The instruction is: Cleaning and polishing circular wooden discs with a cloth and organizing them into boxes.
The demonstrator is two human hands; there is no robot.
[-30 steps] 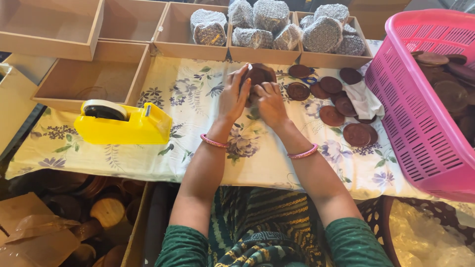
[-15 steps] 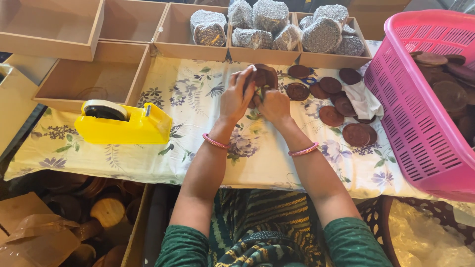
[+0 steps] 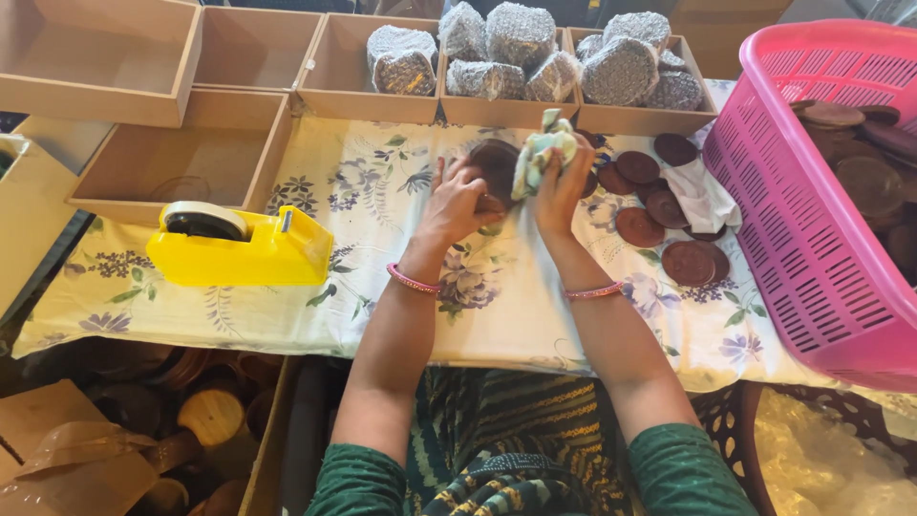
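Nearest the camera, under the table edge, lie brown wraps (image 3: 67, 449) and round wooden pieces (image 3: 212, 418), stock kept within reach below. On the floral cloth (image 3: 497, 306) the yellow tape dispenser (image 3: 244, 247) sits to the left, well apart from the hands, parked where the left arm could get at it.

The left hand (image 3: 458, 199) is closed around the lower rim of a dark brown disc (image 3: 495, 162), holding it tilted up off the cloth so its face is presented to the other hand. The right hand (image 3: 565, 182) is bunched tightly on a pale rag (image 3: 540, 151), pressed against the disc's right edge, which looks like wiping, though the contact itself is partly hidden by the rag.

To the right, more discs (image 3: 669, 234) lie spread flat on the cloth beside a white cloth scrap (image 3: 702, 196), laid out singly so each can be taken in turn. The pink basket (image 3: 821, 191) at the far right holds further discs. Beyond, open wooden boxes (image 3: 229, 153) stand in a row, the rear ones filled with foam-wrapped bundles (image 3: 521, 43).

Against the earlier frames, the disc has been lifted from lying low on the cloth, and the rag, not seen then, now fills the right hand.
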